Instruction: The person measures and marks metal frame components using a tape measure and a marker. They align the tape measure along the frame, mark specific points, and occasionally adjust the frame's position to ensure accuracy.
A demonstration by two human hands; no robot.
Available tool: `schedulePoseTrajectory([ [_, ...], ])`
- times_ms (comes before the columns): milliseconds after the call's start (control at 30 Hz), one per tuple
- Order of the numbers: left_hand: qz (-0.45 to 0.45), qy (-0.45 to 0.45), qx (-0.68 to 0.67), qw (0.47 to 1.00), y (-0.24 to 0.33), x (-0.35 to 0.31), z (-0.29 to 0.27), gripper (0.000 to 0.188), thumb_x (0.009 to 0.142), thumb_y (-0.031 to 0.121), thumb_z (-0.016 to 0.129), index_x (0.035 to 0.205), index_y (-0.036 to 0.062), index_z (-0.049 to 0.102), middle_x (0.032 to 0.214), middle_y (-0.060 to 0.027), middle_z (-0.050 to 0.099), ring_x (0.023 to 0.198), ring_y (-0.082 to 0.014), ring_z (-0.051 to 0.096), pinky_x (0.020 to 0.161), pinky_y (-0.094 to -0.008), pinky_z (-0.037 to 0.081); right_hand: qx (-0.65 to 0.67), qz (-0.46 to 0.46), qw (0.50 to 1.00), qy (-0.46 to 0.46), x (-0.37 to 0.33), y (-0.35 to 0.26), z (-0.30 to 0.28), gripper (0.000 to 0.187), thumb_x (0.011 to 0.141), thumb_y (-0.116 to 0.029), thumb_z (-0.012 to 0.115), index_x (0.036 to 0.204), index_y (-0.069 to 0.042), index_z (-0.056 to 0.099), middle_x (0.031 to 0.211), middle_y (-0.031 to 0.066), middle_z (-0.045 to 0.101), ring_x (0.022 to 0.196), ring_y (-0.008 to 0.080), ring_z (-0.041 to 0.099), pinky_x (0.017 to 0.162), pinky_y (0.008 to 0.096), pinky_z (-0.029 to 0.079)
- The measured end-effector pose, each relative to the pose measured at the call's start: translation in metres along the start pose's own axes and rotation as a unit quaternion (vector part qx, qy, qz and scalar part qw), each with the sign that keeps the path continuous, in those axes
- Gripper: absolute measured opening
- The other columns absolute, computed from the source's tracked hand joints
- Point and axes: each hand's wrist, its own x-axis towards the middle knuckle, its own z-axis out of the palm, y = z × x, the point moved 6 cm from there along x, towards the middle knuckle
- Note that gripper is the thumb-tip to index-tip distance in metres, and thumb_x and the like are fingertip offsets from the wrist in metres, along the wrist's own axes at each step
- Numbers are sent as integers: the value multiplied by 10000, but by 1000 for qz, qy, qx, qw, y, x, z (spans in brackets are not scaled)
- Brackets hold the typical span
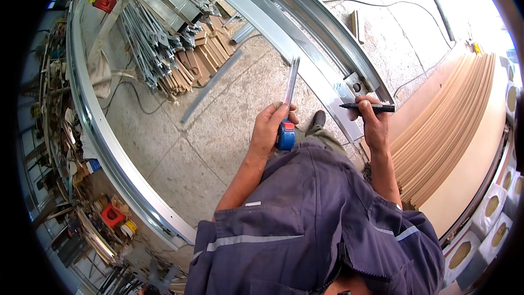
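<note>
My left hand [268,127] is closed around a blue tape measure [284,137] with a red button. From that hand a narrow shiny strip [292,79] reaches up to the long metal profile [314,79]; whether it is the tape's blade I cannot tell. My right hand [373,123] grips a black marker [377,108], held sideways with its tip toward the left. The marker is over the near end of the metal profiles, close to some dark handwriting on the metal. Beside it, a second, deeper channel [341,41] has a round hole near its end.
To the right lies a stack of thin brown boards [445,125], with white wrapped rolls [489,207] beyond. A long metal beam [123,172] curves along the left. Metal tubes [144,49] and wood strips [207,57] are piled at upper left. Cables cross the floor [191,150].
</note>
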Motion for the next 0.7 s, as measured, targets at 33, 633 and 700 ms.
schedulePoseTrajectory([
  [33,2,-1,-2,1000,0,0,0,268,1053,223,554,1118,-19,650,847,-73,696,712,-94,640,641,-228,524,1,0,1000,-2,0,-2,3,239,1018,-173,640,1039,62,680,778,98,664,707,161,639,683,305,524],
  [633,4,-138,76,988,49,-50,70,193,973,147,622,1103,6,593,856,-101,649,690,-140,608,630,-245,498,8,-30,997,77,-12,1,-49,268,1009,-207,666,1072,52,690,768,91,674,689,151,639,665,305,525],
  [700,49,-142,137,979,79,-71,90,157,942,133,642,1033,6,624,863,-112,654,698,-146,613,634,-244,496,13,-29,996,84,-16,4,-57,269,1008,-209,668,1075,51,686,766,93,675,685,154,639,659,304,523],
])
